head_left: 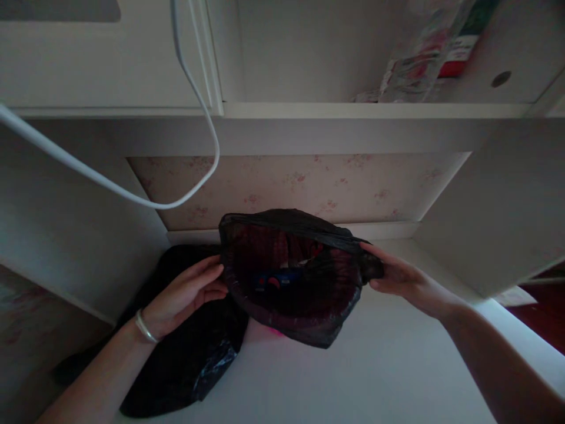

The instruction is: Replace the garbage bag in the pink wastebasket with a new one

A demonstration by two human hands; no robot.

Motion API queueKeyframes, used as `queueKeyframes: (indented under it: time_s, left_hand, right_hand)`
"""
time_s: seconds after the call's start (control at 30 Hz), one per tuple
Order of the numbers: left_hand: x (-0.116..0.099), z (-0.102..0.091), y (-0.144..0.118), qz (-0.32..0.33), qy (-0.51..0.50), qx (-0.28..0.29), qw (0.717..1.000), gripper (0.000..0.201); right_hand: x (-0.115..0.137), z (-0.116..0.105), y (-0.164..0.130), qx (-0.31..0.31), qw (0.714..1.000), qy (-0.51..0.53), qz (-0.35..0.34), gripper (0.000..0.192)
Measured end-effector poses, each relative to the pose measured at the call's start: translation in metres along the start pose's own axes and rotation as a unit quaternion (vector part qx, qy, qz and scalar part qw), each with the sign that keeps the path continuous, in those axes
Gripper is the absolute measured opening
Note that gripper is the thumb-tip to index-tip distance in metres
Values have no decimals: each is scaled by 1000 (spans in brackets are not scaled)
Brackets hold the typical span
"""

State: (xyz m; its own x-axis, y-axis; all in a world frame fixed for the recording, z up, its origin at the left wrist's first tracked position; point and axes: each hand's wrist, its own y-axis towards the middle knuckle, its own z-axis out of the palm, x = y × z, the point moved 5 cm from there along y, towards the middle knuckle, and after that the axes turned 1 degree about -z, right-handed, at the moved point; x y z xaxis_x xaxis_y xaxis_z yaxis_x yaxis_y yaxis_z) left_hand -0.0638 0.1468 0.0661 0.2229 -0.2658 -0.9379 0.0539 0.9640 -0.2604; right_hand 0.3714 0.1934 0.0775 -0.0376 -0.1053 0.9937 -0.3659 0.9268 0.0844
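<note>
A black plastic bag [304,321] lines a small reddish bin that stands on the white desk [353,377] in front of me. Rubbish, some of it blue and red, lies inside the bin. My left hand [185,291] grips the bag's rim on the left side; a silver bracelet is on that wrist. My right hand [397,277] pinches the bag's rim on the right side. Between the two hands the bag's mouth is stretched wide.
A second crumpled black bag [185,359] lies on the desk under my left forearm. A white cable [132,197] loops down from above. A shelf [371,110] overhead holds a clear wrapped package [419,53]. Floral wallpaper backs the niche.
</note>
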Motion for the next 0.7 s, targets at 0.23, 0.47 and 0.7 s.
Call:
queueKeyframes:
  time_s: [0.23, 0.47, 0.7]
  left_hand:
    - [-3, 1, -12, 34, 3, -27, 999, 13]
    - [-18, 3, -33, 92, 0, -58, 994, 11]
    - [16, 11, -18, -27, -93, -38, 995, 20]
  right_hand:
    - [6, 20, -9, -46, 988, -139, -50, 84]
    - [27, 4, -16, -50, 985, -150, -62, 36]
    - [57, 13, -34, -134, 986, 83, -53, 51]
